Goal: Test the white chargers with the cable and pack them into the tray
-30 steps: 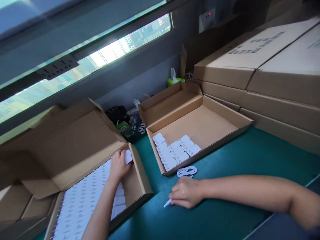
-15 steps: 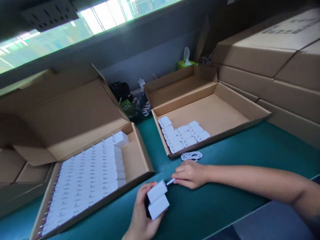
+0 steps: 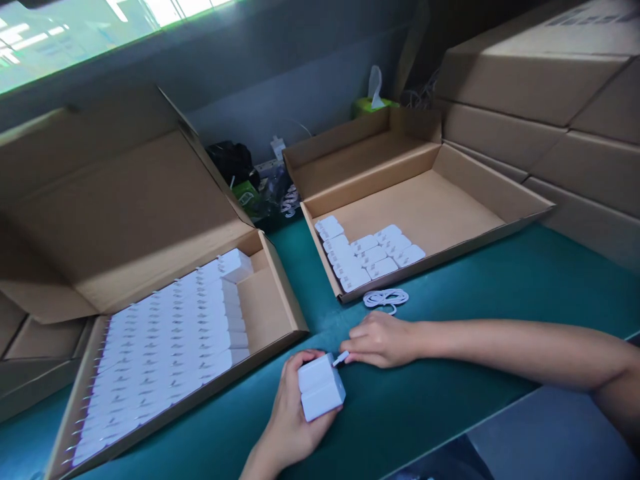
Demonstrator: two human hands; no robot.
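Observation:
My left hand [image 3: 289, 417] grips a white block-shaped charger [image 3: 323, 388] at the front of the green bench, and it looks like two stacked blocks. My right hand [image 3: 381, 340] pinches a small white cable plug [image 3: 341, 359], whose tip touches the charger. A coiled white cable [image 3: 386, 299] lies just beyond that hand. To the left, an open cardboard box [image 3: 273, 293] holds dense rows of white chargers [image 3: 165, 353]. A shallower cardboard tray [image 3: 410, 207] holds a small group of white chargers [image 3: 365, 253] in its near corner.
Large flat cardboard boxes [image 3: 530, 133] stack up at the right, behind the green bench [image 3: 450, 280]. Against the back wall are a green tissue box [image 3: 375, 107], a power strip [image 3: 265, 170] and a dark bundle [image 3: 233, 163].
My left hand has left the open box and now holds the charger at the bench front. The plug has moved to touch the charger, and the view has swung downward.

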